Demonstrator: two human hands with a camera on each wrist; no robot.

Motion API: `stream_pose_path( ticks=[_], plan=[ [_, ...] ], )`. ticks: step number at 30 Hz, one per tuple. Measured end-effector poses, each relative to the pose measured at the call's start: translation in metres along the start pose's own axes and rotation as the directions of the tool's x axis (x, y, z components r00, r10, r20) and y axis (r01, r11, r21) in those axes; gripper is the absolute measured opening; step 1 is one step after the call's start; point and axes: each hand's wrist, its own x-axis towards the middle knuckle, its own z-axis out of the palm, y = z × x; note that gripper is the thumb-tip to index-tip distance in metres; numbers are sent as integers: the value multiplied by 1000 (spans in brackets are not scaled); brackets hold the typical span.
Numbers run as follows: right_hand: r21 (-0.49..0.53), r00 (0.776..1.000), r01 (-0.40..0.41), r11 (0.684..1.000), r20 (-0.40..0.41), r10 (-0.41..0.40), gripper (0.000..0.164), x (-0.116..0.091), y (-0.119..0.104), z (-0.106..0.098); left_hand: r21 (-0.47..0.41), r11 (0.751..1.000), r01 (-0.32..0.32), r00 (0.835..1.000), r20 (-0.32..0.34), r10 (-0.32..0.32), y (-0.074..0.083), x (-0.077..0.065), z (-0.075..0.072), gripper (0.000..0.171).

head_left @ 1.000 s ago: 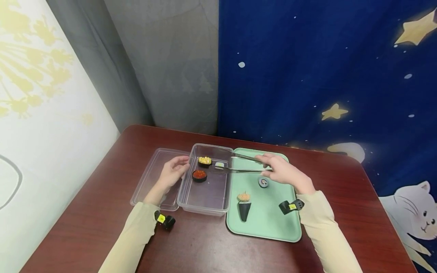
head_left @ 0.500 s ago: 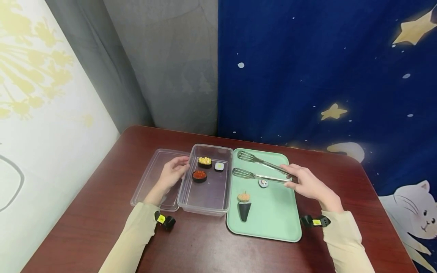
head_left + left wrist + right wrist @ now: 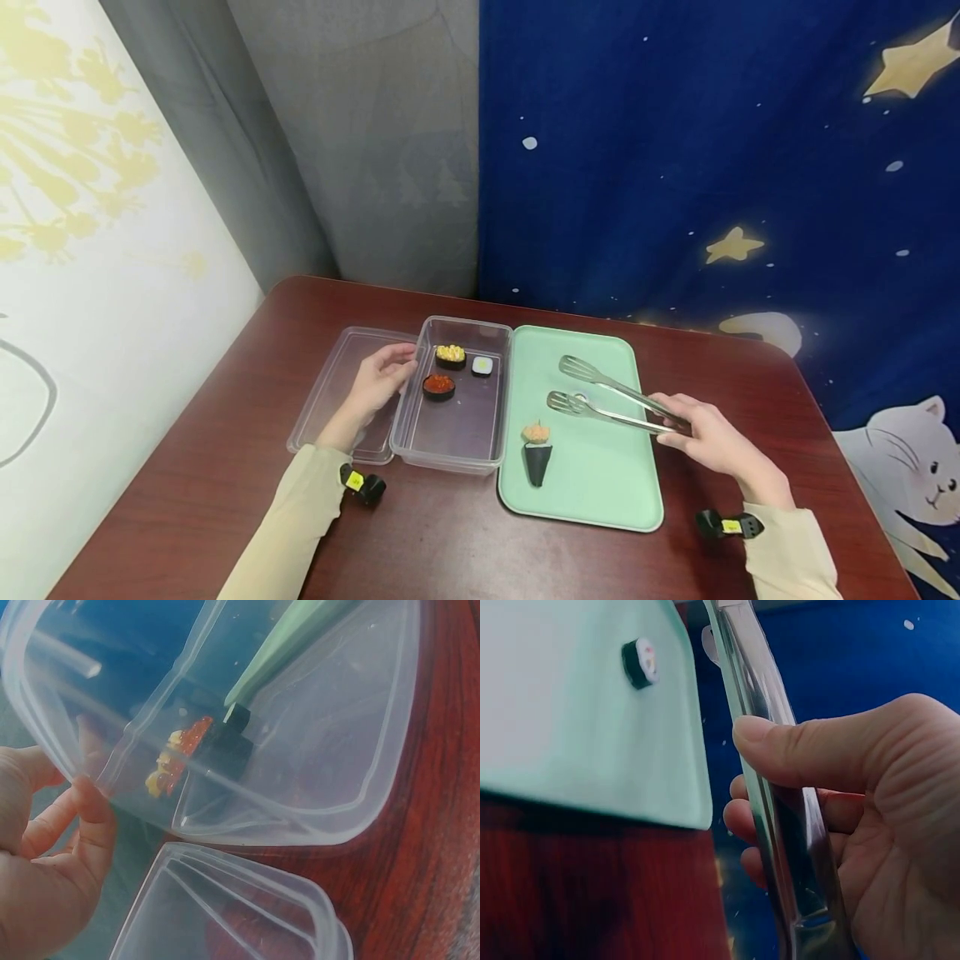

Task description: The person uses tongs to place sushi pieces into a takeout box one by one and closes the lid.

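My left hand (image 3: 382, 379) holds the left rim of a clear plastic container (image 3: 457, 437), fingers at its wall in the left wrist view. Inside sit a corn-topped sushi (image 3: 450, 357), a red roe sushi (image 3: 438, 386) and a small white sushi roll (image 3: 482, 366). My right hand (image 3: 716, 437) grips metal tongs (image 3: 618, 388) near their joined end. Their two slotted heads stand apart, with nothing gripped, over a green tray (image 3: 600, 492). Beneath the lower head lies a sushi roll, mostly hidden in the head view; the right wrist view shows this roll (image 3: 640, 664) plainly.
On the tray's left side lies a black cone hand roll (image 3: 537, 462) with an orange topping. A clear lid (image 3: 330, 400) rests on the table left of the container, partly under my left arm. The brown table (image 3: 435, 533) backs onto grey and blue curtains.
The tongs have come out of the container, rightward and toward me, over the tray; the small white roll stays in the container. My left hand keeps its place.
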Motion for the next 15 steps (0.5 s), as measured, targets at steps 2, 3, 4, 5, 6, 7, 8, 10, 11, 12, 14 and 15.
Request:
stream_pose_path(
  ticks=[2, 3, 4, 5, 6, 7, 8, 10, 11, 12, 14, 15],
  plan=[
    [-1, 1000, -7, 1000, -6, 7, 49, -6, 3, 1, 3, 1000, -6, 1000, -5, 6, 0, 0, 0, 34],
    [0, 1000, -14, 1000, -7, 14, 48, -9, 5, 2, 3, 1000, -9, 1000, -5, 9, 0, 0, 1, 34],
    [-1, 1000, -19, 1000, -7, 19, 48, -12, 6, 2, 3, 1000, -11, 1000, -6, 11, 0, -1, 1, 34],
    [-2, 1000, -28, 1000, -7, 28, 48, -15, 8, 3, 2, 1000, -13, 1000, -8, 13, 0, -1, 1, 34],
    [-4, 999, -37, 999, -5, 37, 47, -18, 9, 3, 2, 1000, -15, 1000, -7, 15, 0, -1, 1, 33],
    [-5, 999, -45, 999, -5, 45, 47, -20, 10, 4, 3, 1000, -15, 1000, -7, 15, 1, -1, 1, 33],
    [-9, 999, -53, 999, -4, 53, 47, -22, 11, 4, 4, 1000, -16, 1000, -6, 16, 1, -1, 0, 33],
    [-18, 998, -66, 998, -6, 66, 48, -26, 13, 5, 4, 1000, -17, 1000, -6, 17, 1, -1, 0, 33],
    [-20, 997, -74, 997, -4, 74, 47, -27, 14, 5, 3, 1000, -18, 1000, -6, 18, 0, -1, 0, 33],
    [-29, 997, -79, 996, -6, 79, 47, -28, 15, 5, 4, 1000, -20, 1000, -5, 20, 0, -1, 0, 33],
    [-40, 996, -88, 995, -8, 88, 47, -30, 16, 6, 5, 1000, -25, 1000, -4, 25, 0, -1, 0, 33],
    [-43, 996, -93, 995, -8, 92, 47, -31, 17, 7, 6, 1000, -28, 1000, -4, 28, 0, -1, 0, 33]
  ],
)
